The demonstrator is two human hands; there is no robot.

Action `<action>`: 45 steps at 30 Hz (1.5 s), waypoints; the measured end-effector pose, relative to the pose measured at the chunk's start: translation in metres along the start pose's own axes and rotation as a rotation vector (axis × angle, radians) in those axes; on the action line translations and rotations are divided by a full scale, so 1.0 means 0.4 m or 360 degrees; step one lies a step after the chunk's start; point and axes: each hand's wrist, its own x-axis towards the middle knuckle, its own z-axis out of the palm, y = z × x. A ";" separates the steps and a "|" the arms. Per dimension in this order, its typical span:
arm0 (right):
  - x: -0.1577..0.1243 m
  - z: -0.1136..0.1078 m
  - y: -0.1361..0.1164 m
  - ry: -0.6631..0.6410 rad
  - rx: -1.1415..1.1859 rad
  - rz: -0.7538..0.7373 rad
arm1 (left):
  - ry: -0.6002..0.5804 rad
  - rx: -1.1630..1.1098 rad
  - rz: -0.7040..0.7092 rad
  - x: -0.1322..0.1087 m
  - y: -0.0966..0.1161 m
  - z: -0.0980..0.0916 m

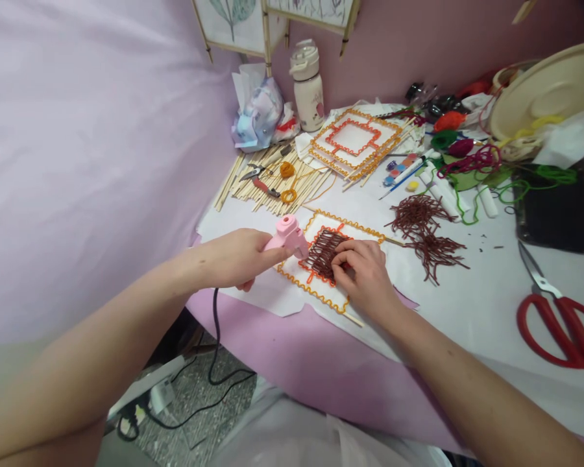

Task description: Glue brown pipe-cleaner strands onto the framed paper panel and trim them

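A pink glue gun (288, 235) with a black cord is gripped in my left hand (243, 258), its nozzle end close to the brown yarn. Under both hands lies a square stick frame edged with wavy orange-yellow yarn (316, 297), with a smaller red-orange yarn square inside it. Rows of dark brown yarn pieces (325, 251) fill that inner square. At their right side my right hand (365, 272) has thumb and fingers pinched together; whatever is between the fingertips is hidden. Cut brown yarn (418, 217) is heaped to the right of the frame.
Large red-handled scissors (559, 318) lie at the right, near a black tablet-like slab (557, 207). Behind are bamboo sticks (228, 185), pliers (263, 185), another yarn-edged frame (355, 139), a bottle (307, 87) and a tissue pack (260, 113). Coloured yarn (472, 159) clutters the back right.
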 end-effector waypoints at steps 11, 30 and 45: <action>0.000 0.000 -0.003 0.0004 0.0021 -0.0009 | -0.0165 -0.0908 0.0219 -0.022 -0.117 0.007; 0.070 0.034 -0.127 -0.0281 -0.0484 0.0255 | -0.0284 -0.2548 0.0752 0.172 -0.295 0.217; 0.107 0.074 -0.121 -0.0350 -0.0738 -0.0086 | -0.0294 -0.2590 0.0701 0.175 -0.300 0.224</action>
